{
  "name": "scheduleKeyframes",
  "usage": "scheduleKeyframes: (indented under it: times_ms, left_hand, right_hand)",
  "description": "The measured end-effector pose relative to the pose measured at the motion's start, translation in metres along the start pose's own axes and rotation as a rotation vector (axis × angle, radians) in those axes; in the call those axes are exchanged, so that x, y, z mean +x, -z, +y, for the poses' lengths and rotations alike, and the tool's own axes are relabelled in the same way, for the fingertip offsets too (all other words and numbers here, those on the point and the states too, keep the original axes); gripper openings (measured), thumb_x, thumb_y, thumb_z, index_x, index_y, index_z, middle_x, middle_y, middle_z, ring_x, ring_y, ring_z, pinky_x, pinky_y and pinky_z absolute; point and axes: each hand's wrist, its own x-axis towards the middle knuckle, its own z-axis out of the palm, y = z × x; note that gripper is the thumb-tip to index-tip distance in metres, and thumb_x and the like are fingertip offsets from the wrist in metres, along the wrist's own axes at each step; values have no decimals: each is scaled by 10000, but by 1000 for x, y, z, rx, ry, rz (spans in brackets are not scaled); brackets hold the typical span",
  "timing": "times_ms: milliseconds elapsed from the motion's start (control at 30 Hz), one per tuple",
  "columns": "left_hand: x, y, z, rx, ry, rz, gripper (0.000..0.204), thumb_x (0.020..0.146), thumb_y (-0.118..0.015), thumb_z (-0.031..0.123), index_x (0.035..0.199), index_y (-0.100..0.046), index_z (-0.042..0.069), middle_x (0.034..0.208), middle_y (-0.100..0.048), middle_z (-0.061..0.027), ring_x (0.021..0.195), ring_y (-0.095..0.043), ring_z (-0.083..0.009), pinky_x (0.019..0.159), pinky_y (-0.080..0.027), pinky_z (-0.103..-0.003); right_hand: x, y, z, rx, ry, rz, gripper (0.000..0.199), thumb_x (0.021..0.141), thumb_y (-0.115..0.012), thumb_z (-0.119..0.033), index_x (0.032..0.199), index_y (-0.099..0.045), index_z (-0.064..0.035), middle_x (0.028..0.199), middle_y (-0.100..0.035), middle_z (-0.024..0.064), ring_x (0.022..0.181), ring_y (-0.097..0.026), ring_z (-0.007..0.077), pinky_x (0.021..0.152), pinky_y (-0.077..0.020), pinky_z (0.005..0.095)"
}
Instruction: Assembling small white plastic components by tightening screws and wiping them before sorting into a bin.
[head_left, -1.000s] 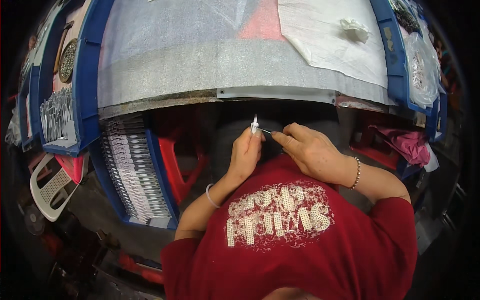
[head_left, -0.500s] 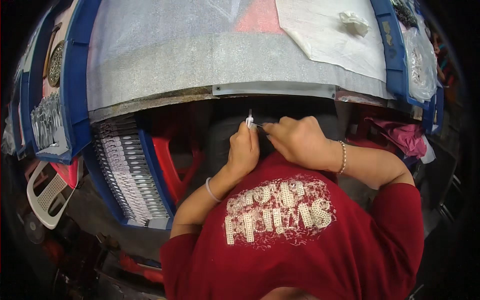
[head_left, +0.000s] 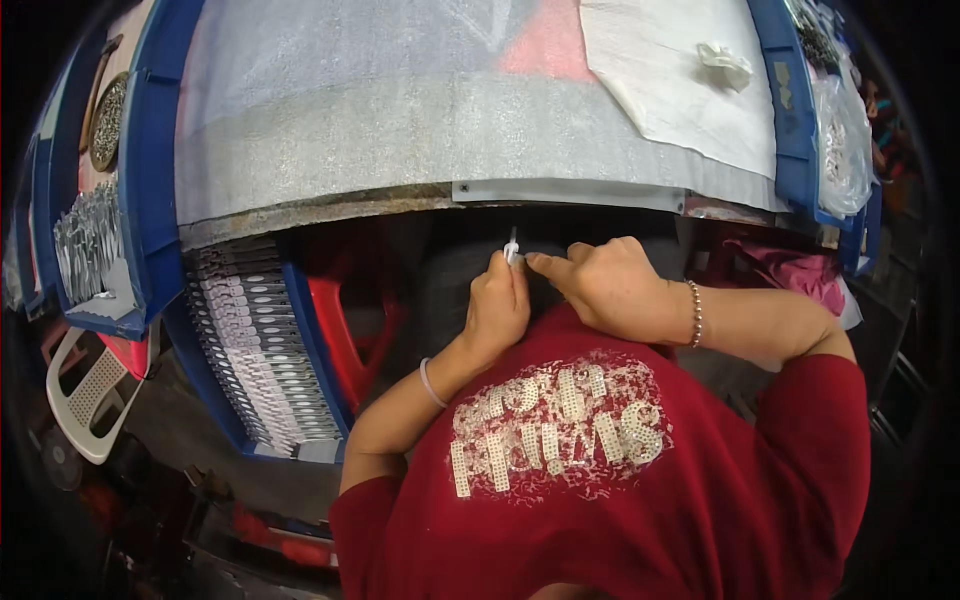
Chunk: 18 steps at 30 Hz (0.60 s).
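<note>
My left hand [head_left: 500, 305] is closed around a small white piece [head_left: 511, 250], which sticks up past the thumb and fingertip. A thin greyish tip rises from the top of that piece; its kind is too small to make out. My right hand [head_left: 625, 290] is beside it, fingers curled and the index fingertip close to the white piece. Whatever my right fingers pinch is hidden behind them. Both hands are over my lap, just below the table's front edge.
A table [head_left: 320, 140] with a grey foam cover lies ahead, bearing a white sheet [head_left: 680, 90] and crumpled white paper [head_left: 725, 67]. Blue bins [head_left: 150, 200] stand at both sides. Lower left, a blue crate [head_left: 320, 350] holds rows of black-and-white handled pieces [head_left: 245, 350] beside a red chair [head_left: 345, 345].
Both hands have shifted slightly right in the picture, and the table view has moved too. The thin dark rod seen between my right fingers and the white piece no longer shows.
</note>
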Motion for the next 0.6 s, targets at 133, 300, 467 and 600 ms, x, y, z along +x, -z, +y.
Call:
scheduleKeyframes:
  times_ms: [133,300,467,600]
  left_hand:
    - [-1,3,0,64,23,-3,151,955,-491,83,869,-467,-38,691,-578,-291,661,-587,-487,524,-434,-524]
    - [-2,-3,4,44,-78,28,169,971,-469,103,874,-481,-34,665,-575,-269,614,-598,-451,516,-434,-499]
    - [-11,0,6,-322,184,-22,236,1012,-456,192,877,-509,6,584,-497,-82,470,-473,-149,435,-372,-326]
    - [-8,11,22,-669,425,-138,242,1026,-445,211,859,-509,47,593,-397,52,485,-357,-30,423,-293,-211]
  right_hand:
    - [2,-18,9,499,-239,58,356,793,-681,-93,1141,-666,-17,827,-687,162,703,-675,237,626,-519,337]
    - [-6,-8,16,824,-290,94,326,798,-707,-81,1108,-673,13,971,-698,204,845,-698,255,757,-529,328]
    - [-35,3,-5,442,-170,125,428,825,-650,-70,1226,-513,-10,984,-612,197,865,-631,365,715,-512,432]
    - [-40,0,-6,304,-90,156,420,826,-646,-53,1227,-533,1,1005,-571,162,825,-619,338,691,-514,401]
